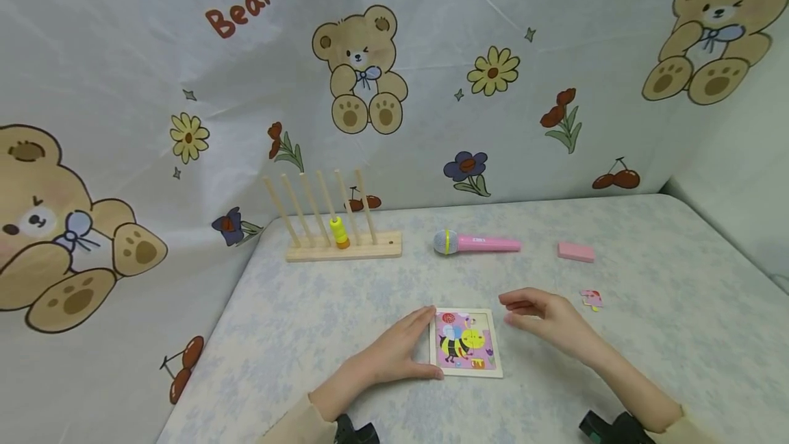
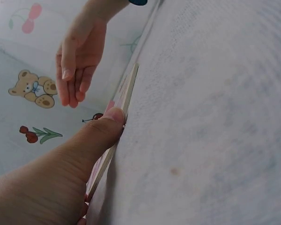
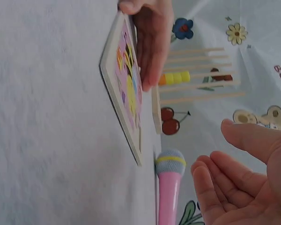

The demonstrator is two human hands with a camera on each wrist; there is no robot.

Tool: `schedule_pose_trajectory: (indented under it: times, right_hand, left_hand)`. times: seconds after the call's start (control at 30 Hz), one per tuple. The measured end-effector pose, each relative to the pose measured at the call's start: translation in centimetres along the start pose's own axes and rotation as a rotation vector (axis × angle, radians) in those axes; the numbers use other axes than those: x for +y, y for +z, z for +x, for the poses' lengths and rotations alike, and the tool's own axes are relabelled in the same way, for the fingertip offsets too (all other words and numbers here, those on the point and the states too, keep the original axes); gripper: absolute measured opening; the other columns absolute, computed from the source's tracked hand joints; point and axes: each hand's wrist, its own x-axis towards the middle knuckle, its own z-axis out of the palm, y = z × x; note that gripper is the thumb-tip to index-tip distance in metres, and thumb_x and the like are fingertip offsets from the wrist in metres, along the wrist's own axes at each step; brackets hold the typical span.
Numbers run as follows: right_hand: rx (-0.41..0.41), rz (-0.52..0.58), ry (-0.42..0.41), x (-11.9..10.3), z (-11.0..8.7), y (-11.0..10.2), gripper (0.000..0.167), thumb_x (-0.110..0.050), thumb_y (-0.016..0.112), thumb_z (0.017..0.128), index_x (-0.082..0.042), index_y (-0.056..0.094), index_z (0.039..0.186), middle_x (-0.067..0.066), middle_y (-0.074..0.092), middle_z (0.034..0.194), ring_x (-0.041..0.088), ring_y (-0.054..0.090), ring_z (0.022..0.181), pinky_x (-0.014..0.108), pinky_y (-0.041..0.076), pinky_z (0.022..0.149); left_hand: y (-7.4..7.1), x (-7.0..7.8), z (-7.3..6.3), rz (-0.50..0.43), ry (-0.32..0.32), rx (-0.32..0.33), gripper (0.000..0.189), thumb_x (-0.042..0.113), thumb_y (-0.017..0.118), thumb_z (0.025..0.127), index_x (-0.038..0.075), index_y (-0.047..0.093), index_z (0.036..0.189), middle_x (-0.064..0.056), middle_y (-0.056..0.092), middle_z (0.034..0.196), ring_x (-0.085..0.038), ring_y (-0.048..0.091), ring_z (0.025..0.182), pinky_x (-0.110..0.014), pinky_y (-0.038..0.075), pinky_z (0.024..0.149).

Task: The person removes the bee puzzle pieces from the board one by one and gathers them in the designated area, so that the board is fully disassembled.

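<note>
A small square bee jigsaw puzzle in a pale wooden frame lies flat on the table. My left hand holds its left side, the thumb at the lower left corner and the fingers by the upper left one. In the left wrist view the thumb presses on the frame's edge. Just right of the puzzle, my right hand hovers with fingers gently bent and nothing in them. Beyond the right hand lies a loose pink puzzle piece.
A wooden peg stand with yellow and orange beads on one rod stands at the back left. Right of it lie a pink toy microphone and a pink block. A bear-printed cloth hangs behind the table.
</note>
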Motion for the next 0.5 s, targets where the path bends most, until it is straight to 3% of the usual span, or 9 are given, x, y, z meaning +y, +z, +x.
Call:
schedule_pose_trajectory:
  times: [0.2, 0.5]
  right_hand:
    - [-0.064, -0.04, -0.052, 0.1, 0.6, 2.9, 0.043, -0.018, 0.071, 0.086, 0.004, 0.058, 0.121, 0.016, 0.06, 0.119, 0.03, 0.059, 0.105, 0.037, 0.05, 0.087]
    - [-0.039, -0.236, -0.069, 1.4, 0.3, 4.6, 0.037, -0.021, 0.074, 0.083, -0.009, 0.064, 0.116, -0.001, 0.062, 0.113, 0.02, 0.057, 0.104, 0.043, 0.048, 0.088]
  left_hand:
    - [-0.1, 0.1, 0.1, 0.003, -0.004, 0.001, 0.102, 0.063, 0.062, 0.079, 0.005, 0.018, 0.151, -0.008, 0.022, 0.154, -0.019, 0.021, 0.139, -0.035, 0.025, 0.11]
    - [-0.1, 0.3, 0.0, 0.019, -0.012, 0.0, 0.103, 0.063, 0.063, 0.079, 0.005, 0.018, 0.151, -0.009, 0.022, 0.153, -0.019, 0.021, 0.139, -0.034, 0.025, 0.11]
